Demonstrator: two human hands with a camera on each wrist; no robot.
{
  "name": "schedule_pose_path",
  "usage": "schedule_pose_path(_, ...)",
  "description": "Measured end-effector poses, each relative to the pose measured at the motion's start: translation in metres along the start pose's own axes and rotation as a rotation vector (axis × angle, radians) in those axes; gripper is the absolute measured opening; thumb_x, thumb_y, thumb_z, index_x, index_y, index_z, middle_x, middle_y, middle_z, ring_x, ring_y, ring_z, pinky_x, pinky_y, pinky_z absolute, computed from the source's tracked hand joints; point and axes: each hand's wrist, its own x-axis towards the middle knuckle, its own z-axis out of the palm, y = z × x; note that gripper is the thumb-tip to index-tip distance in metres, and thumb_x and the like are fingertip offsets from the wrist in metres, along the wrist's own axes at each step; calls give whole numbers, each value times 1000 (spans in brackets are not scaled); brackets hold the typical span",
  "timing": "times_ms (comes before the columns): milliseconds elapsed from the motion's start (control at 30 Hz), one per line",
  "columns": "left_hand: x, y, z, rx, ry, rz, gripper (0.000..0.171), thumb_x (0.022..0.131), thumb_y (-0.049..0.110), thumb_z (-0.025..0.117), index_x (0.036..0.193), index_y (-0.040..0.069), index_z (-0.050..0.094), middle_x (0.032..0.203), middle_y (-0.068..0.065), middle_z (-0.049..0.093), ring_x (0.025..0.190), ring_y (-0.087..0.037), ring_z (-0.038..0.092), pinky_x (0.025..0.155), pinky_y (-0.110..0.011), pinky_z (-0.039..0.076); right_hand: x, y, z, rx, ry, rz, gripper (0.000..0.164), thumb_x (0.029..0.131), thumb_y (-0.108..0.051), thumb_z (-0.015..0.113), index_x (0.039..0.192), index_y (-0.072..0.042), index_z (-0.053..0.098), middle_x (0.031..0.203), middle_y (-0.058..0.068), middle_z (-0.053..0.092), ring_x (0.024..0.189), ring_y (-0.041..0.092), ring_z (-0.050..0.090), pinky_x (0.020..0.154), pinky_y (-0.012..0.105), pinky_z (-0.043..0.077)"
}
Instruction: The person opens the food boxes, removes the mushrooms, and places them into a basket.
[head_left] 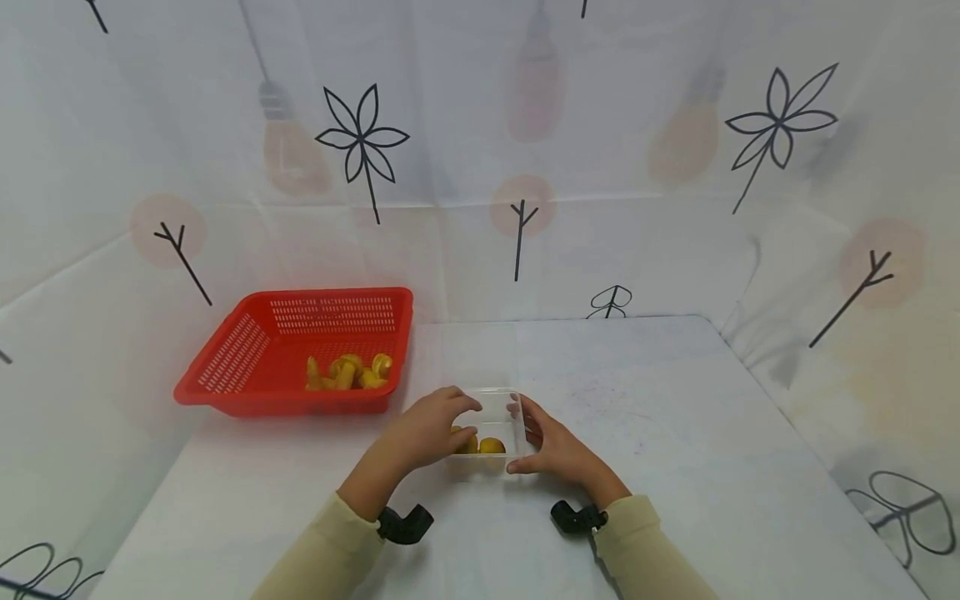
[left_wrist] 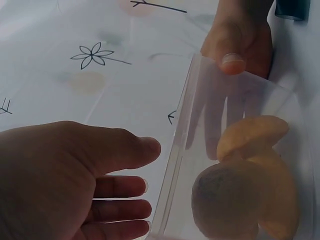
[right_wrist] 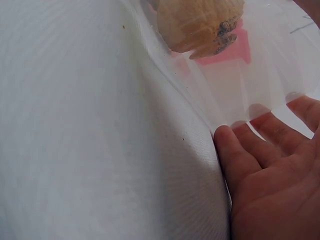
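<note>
A clear plastic box (head_left: 497, 408) stands on the white table, with a few yellow-brown mushrooms (head_left: 492, 446) inside. Through its wall, the left wrist view shows the mushrooms (left_wrist: 227, 200) lying close together. My left hand (head_left: 431, 427) is over the box's left side, its thumb and fingers extended with nothing between them. On the right, my right hand (head_left: 553, 448) holds the box, thumb at the near corner and fingers along the outside wall. Its fingertips (right_wrist: 267, 122) touch the plastic in the right wrist view.
A red slotted basket (head_left: 240, 333) stands at the back left, holding several yellow mushrooms (head_left: 345, 372). White patterned cloth (head_left: 465, 258) hangs behind and beside the table (head_left: 675, 433). Each wrist wears a black camera (head_left: 405, 525).
</note>
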Motion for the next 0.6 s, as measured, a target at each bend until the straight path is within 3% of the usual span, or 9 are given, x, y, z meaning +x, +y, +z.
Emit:
schedule_pose_path(300, 7, 3, 8, -10, -56, 3, 38, 89, 29, 69, 124, 16, 65, 125, -6, 64, 112, -20, 60, 97, -38, 53, 1, 3, 0, -5, -3, -10, 115, 66, -31, 89, 155, -26, 16, 160, 5, 27, 146, 29, 30, 114, 44, 33)
schedule_pose_path(600, 16, 2, 11, 23, -137, 23, 29, 89, 24, 69, 116, 13, 69, 103, -1, 66, 84, -10, 57, 84, -27, 55, 3, 7, -1, 38, -27, -49, 117, 66, -28, 89, 156, -21, 14, 158, 5, 30, 146, 27, 29, 116, 44, 30)
